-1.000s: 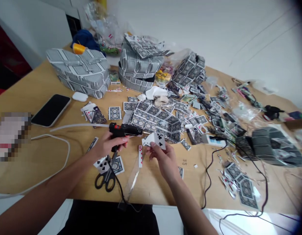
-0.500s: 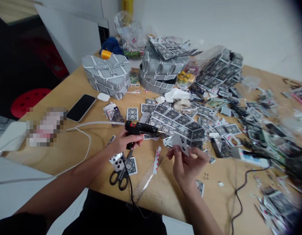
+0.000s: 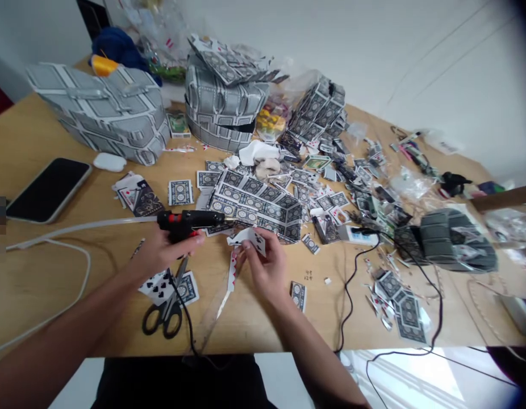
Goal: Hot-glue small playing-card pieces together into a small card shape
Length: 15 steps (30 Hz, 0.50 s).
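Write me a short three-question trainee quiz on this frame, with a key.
1. True or false: the left hand grips the glue gun.
2. What does the right hand hold? A) scissors B) a folded card C) a phone
3. Fill in: the scissors lie on the table just below the ____ hand.

Key
1. True; its nozzle points at the card.
2. B; the phone lies untouched at the far left.
3. Left.
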Available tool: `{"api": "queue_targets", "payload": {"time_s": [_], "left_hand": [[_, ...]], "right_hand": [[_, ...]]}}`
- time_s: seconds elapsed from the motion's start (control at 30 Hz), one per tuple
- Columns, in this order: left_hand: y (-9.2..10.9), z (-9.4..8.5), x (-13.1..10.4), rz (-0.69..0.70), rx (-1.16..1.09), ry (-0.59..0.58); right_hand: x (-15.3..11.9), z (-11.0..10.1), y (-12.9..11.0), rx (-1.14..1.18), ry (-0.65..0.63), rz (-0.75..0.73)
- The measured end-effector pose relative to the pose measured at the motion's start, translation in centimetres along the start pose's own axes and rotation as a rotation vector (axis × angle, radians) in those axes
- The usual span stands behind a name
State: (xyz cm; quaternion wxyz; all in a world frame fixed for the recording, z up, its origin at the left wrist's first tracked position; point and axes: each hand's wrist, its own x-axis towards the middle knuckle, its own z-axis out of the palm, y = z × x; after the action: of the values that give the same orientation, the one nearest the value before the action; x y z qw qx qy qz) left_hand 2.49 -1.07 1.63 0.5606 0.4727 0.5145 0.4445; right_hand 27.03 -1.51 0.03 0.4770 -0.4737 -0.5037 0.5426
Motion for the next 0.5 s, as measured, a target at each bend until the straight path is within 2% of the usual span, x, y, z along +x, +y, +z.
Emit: {"api": "queue_targets", "payload": {"time_s": [0.1,0.2,0.3,0.4,0.5], "left_hand": [[0.1,0.4,-0.2,0.045,0.156,0.059],[-0.2,0.7,-0.3,0.090,0.262,0.037],[-0.5,0.9,-0.3,0.040,0.261,-0.003],[-0.6,1.0,-0.2,0.008,0.256,0.018],[-0.3,1.1,-0.2,-0.008,0.266,0.025]], "right_hand": [[-0.1,0.4,-0.3,0.018,-0.032,0.101],[-0.4,1.0,-0.3,0.056,-0.083,0.203],[-0.7,1.6,0.2,0.108,-0.094,0.250],[-0.9,1.9,0.6,0.144,-0.077,0.264],[-0.8,1.9,0.5,0.173,-0.120,0.276]]}}
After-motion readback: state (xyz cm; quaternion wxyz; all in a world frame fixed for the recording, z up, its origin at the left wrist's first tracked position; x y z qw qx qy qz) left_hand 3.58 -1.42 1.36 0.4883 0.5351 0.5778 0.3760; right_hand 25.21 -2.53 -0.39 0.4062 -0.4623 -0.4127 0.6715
